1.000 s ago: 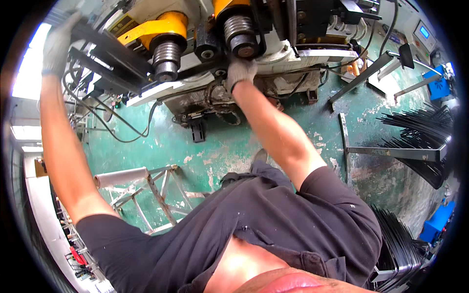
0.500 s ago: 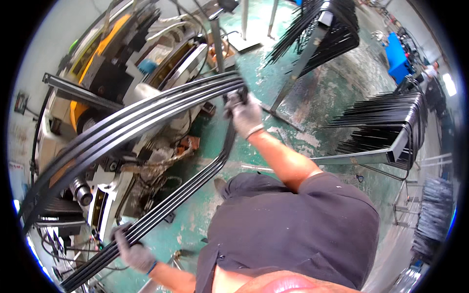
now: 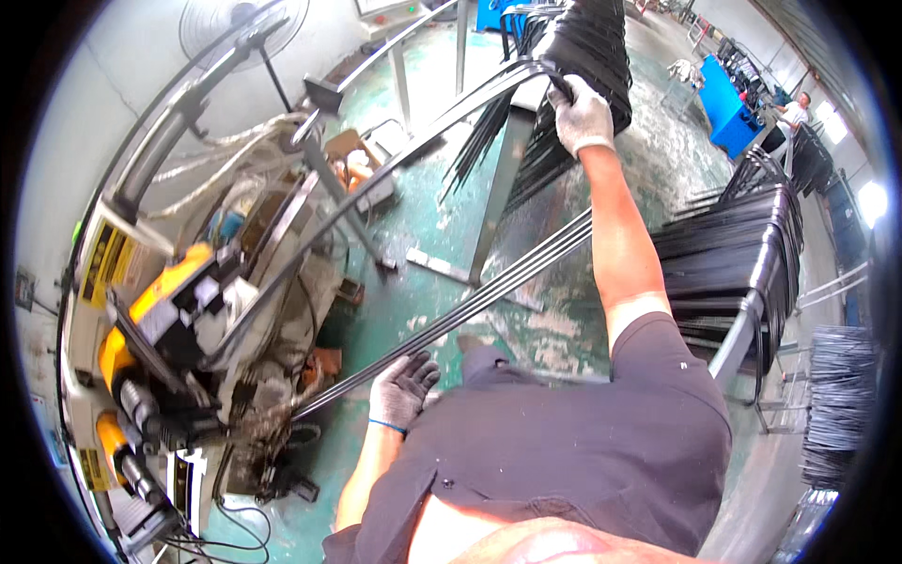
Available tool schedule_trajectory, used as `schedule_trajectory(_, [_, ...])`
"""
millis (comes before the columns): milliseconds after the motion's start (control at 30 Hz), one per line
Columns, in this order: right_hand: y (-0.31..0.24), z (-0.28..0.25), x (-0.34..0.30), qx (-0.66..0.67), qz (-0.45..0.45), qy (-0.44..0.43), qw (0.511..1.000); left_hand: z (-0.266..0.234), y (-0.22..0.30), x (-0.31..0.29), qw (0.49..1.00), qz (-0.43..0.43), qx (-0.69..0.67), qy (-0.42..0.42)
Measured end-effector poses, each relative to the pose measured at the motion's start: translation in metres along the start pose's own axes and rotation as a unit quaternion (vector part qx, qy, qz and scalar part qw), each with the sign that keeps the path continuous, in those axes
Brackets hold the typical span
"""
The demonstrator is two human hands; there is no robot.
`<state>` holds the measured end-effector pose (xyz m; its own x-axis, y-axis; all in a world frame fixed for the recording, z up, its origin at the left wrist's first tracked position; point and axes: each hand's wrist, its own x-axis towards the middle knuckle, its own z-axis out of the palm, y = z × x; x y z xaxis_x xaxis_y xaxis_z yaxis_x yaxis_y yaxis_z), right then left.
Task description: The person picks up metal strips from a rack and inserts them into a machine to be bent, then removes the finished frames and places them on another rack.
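Note:
My right hand (image 3: 584,117), in a pale work glove, is stretched far forward and closed on the bend of several long black bent rods (image 3: 470,299). It is at the top of a metal rack (image 3: 503,179), where many similar black rods (image 3: 592,56) hang. One leg of the held rods slopes left past the machine; the other passes beneath my right arm and over the floor. My left hand (image 3: 402,387), also gloved, is open with its palm turned up beside the lower leg. Whether its fingertips touch the rods, I cannot tell.
At the left stands a machine with yellow-orange parts (image 3: 174,277) and hoses. A second loaded rod rack (image 3: 738,273) is close on my right, with bundled rods (image 3: 838,404) beyond. A blue bin (image 3: 731,108) and another person (image 3: 794,113) are farther back.
My right hand has carried the bent rods forward and right to the rack top. My left hand has let go of the lower leg and moved right, opening. The view has shifted right.

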<state>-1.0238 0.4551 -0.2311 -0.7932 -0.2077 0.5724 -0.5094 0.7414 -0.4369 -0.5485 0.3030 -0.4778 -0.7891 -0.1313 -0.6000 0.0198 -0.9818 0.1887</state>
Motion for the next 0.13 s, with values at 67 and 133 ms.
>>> schedule_trajectory(67, [0.062,0.045,0.055,-0.060,-0.058,0.034,0.996,0.050,-0.010,0.047,0.996,0.044,0.070,0.023])
schedule_trajectory(133, [0.124,0.088,0.104,-0.274,-0.132,0.052,0.951,0.092,-0.017,0.083,0.986,0.061,0.156,0.006])
